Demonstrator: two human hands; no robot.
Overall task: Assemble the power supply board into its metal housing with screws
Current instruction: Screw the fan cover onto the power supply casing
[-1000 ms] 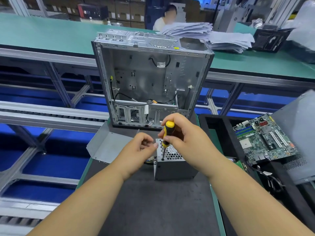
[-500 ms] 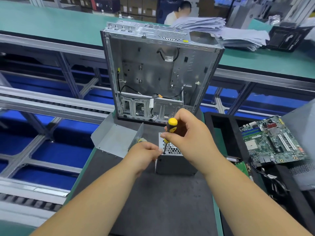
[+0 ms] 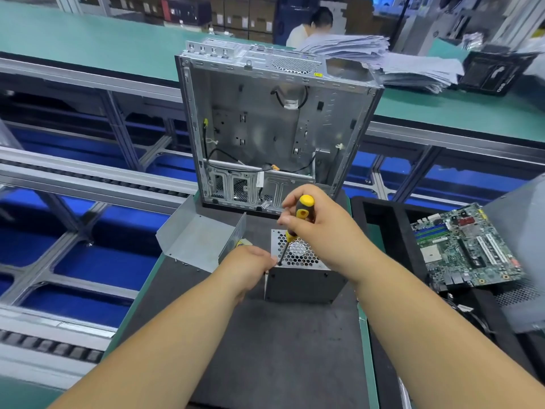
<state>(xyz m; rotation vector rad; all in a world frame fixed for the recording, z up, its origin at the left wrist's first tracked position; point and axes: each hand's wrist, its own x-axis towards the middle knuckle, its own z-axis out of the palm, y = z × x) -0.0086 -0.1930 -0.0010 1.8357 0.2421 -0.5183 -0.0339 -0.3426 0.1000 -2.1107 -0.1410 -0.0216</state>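
Note:
A grey metal power supply housing (image 3: 303,283) with a honeycomb grille on top stands on the dark mat (image 3: 280,349). My right hand (image 3: 321,228) grips a yellow-and-black screwdriver (image 3: 296,224), held nearly upright with its tip at the grille's near-left corner. My left hand (image 3: 247,265) is against the housing's left edge, its fingertips pinched beside the screwdriver tip; whether a screw sits there is hidden. A loose bent metal cover (image 3: 197,240) lies to the left, with yellow wires showing beside it.
An open computer case (image 3: 274,128) stands upright behind the housing. A green motherboard (image 3: 469,246) lies in a black tray (image 3: 383,219) at right. Small screws (image 3: 184,263) lie by the cover. Conveyor rails run at left; paper stacks (image 3: 383,57) and a person sit beyond.
My left hand has slid down and closer to the housing's left edge. The screwdriver tip has settled at the grille's near-left corner. The view has shifted slightly.

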